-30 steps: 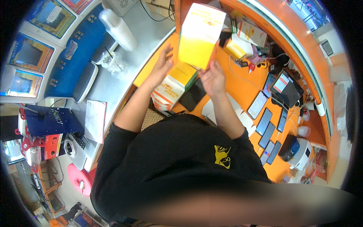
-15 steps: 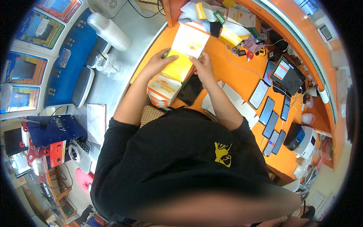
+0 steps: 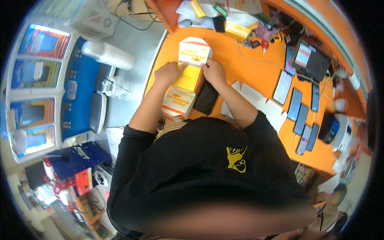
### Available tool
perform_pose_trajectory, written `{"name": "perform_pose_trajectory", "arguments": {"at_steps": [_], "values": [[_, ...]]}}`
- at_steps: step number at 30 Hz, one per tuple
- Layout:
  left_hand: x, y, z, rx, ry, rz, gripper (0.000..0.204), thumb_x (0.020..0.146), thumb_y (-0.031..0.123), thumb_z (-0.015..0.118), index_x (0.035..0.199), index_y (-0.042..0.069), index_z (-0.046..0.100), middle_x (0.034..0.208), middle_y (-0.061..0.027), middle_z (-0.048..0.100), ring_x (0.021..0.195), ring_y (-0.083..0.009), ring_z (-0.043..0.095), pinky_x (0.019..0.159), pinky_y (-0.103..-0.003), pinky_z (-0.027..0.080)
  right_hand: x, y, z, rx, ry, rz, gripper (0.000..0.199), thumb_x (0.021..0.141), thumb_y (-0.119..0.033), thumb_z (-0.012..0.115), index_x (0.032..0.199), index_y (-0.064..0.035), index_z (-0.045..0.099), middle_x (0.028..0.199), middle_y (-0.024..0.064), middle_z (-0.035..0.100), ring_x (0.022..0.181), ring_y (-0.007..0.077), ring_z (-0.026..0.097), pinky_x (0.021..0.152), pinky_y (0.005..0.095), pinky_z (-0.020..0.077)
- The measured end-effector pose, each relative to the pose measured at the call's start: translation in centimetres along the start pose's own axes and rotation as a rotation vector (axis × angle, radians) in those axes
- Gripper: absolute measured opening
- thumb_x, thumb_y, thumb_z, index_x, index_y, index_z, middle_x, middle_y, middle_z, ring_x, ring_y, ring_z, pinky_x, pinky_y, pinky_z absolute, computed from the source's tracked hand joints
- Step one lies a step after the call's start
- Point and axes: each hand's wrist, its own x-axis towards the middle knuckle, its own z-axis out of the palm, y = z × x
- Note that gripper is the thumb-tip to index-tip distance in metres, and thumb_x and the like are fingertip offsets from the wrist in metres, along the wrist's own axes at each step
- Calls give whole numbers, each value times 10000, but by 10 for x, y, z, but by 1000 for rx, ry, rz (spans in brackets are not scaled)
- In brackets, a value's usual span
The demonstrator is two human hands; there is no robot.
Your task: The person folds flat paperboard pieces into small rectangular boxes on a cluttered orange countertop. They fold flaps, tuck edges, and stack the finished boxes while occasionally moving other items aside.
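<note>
My left hand (image 3: 169,75) pinches the left edge of a folding paper carton (image 3: 189,78), with the thumb pressed along its crease. My right hand (image 3: 214,73) grips the opposite edge at the same crease. The carton has a yellow panel towards me and a white printed panel with orange trim beyond. Just nearer to me, a stack of similar printed cartons (image 3: 178,102) lies by the table's left edge. A dark smartphone (image 3: 206,97) rests beside that stack, below my right hand. White carton blanks (image 3: 256,103) lie partly under my right forearm.
Several phones (image 3: 294,105) and a black tablet (image 3: 311,60) with cables occupy the right of the orange table (image 3: 232,48). Boxes and bags (image 3: 240,30) crowd its far end. Stacked plastic cups (image 3: 110,55) lie on the grey counter at left. A white-and-black device (image 3: 340,130) stands far right.
The carton has come down closer to the tabletop, and its far printed panel now tilts away. Both hands still hold it at the crease. The whole view has turned and shifted slightly.
</note>
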Motion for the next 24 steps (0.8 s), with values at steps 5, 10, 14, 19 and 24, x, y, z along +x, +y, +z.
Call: {"name": "perform_pose_trajectory", "arguments": {"at_steps": [5,10,14,19,24], "values": [[31,-7,36,-611,83,157,523,988,424,590,1213,-47,565,1128,-215,665,1008,-282,654,888,-385,514,8,14,-2,-99,-138,86,286,871,-317,668,895,-34,705,950,195,708,889,378,683,783,481,530],[46,-31,54,-456,176,222,476,1000,378,588,1194,-57,573,1102,-176,616,1026,-243,607,895,-376,491,6,20,3,173,9,59,346,832,-395,711,844,-50,709,894,164,707,825,356,681,739,454,536],[44,-35,52,-522,175,226,545,1010,434,543,1299,-27,504,1203,-168,583,1100,-234,566,962,-352,450,8,23,7,255,168,-100,413,820,-463,728,883,-54,724,899,128,679,817,324,665,734,426,523],[40,-32,54,-487,184,327,477,1057,355,473,1386,10,463,1296,-172,493,1187,-233,487,1020,-363,412,30,30,12,202,123,41,418,774,-479,742,826,-64,745,908,131,670,874,324,662,774,423,524],[39,-36,53,-538,116,374,526,1077,357,403,1474,14,360,1340,-190,487,1225,-250,482,1049,-378,402,30,12,15,-52,243,137,552,746,-393,760,1197,-94,650,1296,157,544,1119,332,581,863,521,461]]}}
